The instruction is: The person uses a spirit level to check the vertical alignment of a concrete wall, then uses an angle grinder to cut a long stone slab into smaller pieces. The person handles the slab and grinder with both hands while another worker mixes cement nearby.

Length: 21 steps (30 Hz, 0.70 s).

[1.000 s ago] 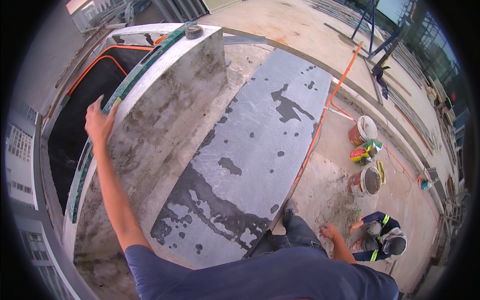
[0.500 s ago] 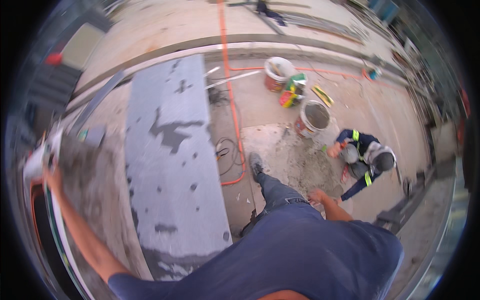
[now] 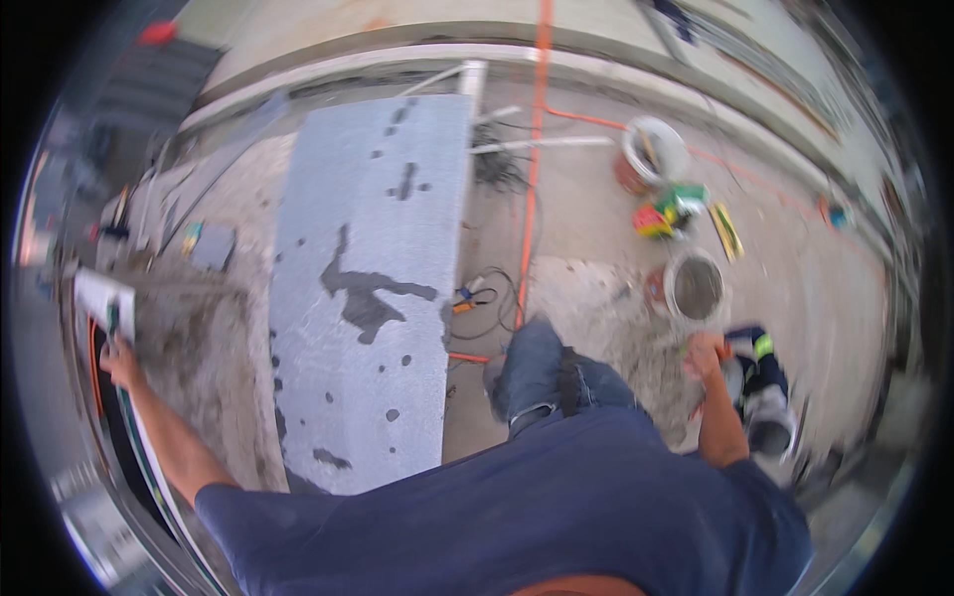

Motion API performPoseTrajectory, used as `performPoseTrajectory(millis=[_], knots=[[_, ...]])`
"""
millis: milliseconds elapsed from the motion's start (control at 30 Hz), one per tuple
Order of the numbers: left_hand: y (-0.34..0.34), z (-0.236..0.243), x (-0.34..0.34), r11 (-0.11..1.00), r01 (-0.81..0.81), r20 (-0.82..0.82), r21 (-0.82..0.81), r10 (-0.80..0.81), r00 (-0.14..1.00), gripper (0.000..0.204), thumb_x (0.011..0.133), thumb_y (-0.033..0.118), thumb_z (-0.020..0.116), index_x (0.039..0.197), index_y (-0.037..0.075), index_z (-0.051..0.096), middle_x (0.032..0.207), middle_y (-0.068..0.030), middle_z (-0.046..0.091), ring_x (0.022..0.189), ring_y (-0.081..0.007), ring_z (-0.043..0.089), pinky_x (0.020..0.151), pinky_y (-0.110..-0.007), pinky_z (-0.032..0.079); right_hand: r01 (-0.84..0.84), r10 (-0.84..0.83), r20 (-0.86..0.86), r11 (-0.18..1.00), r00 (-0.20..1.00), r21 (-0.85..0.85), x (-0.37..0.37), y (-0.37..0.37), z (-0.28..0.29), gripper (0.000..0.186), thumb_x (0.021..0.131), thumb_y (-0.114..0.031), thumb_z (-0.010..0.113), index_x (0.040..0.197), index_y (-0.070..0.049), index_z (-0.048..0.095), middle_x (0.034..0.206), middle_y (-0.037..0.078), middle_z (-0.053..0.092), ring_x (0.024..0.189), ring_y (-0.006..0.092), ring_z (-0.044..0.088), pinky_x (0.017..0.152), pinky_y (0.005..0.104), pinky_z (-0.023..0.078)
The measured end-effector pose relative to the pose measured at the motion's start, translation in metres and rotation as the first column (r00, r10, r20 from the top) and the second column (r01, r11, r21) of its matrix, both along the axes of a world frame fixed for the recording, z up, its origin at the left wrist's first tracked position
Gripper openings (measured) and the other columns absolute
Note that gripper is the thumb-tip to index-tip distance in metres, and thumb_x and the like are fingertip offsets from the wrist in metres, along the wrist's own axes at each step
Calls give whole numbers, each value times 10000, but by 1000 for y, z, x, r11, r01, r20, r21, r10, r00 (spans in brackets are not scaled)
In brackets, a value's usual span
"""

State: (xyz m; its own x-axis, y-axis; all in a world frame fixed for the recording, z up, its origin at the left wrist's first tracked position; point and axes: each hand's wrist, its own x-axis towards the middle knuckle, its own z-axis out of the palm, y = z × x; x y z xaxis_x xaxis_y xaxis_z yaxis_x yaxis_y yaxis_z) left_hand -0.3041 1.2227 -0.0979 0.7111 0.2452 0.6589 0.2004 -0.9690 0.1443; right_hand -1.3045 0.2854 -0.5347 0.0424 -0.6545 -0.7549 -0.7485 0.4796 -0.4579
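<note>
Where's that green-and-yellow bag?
In the head view, the bag is right of centre, between a white-rimmed red bucket and a red bucket of grey mix.

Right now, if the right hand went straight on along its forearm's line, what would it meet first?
Probably the bucket of grey mix, next beyond the right hand; depth is unclear, so it might pass above.

The slab is matt grey and stone-like, its surface broken by darker blotches; the low wall is rough, mottled cement; the shirt is matt cloth, the trousers faded denim. The bucket is plastic, the mortar in it dull and pasty; the bag has a smooth plastic sheen; the green level may be painted metal, though blur leaves that uncertain.
</note>
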Motion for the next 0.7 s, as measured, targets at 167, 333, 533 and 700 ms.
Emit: performPoseTrajectory(millis=[167, 333, 533, 700], knots=[[-99, -79, -77, 968, 148, 181, -201, -112, 977, 709, 1089, 429, 738, 1611, 10, 504, 1480, -276, 583, 1255, -376, 632, 1103, -504, 494, -506, 507, 63, 862, 859, -40, 79, -67, 6, 189, 994, -255, 677, 965, -82, 745, 935, 92, 766, 750, 259, 755, 635, 436, 599], [-387, -149, -245, 53, 211, 197, -976, -190, 962, 739, 1150, 415, 614, 1696, 36, 291, 1584, -255, 468, 1223, -343, 642, 980, -474, 650, -401, 384, 154, 910, 910, 106, 199, -96, -11, 334, 1095, -322, 610, 1233, -42, 727, 1002, 114, 771, 780, 258, 767, 684, 387, 638], [-515, -309, -330, -414, 138, 201, -900, -111, 973, 501, 1065, 379, 578, 1475, 92, 565, 1283, -121, 633, 1113, -315, 677, 943, -563, 646, -612, 567, 230, 738, 791, 283, 339, -162, -34, 360, 1058, -178, 575, 1338, -12, 729, 1059, 163, 777, 802, 276, 774, 652, 409, 650], [-611, -338, -317, -714, -78, 129, -696, -231, 964, 426, 1001, 252, 722, 1386, 117, 600, 1242, -82, 673, 1054, -260, 701, 809, -459, 613, -776, 749, 210, 621, 628, 107, 468, -253, -20, 368, 1059, -184, 594, 1354, -4, 719, 1073, 170, 793, 845, 281, 793, 702, 416, 659]])
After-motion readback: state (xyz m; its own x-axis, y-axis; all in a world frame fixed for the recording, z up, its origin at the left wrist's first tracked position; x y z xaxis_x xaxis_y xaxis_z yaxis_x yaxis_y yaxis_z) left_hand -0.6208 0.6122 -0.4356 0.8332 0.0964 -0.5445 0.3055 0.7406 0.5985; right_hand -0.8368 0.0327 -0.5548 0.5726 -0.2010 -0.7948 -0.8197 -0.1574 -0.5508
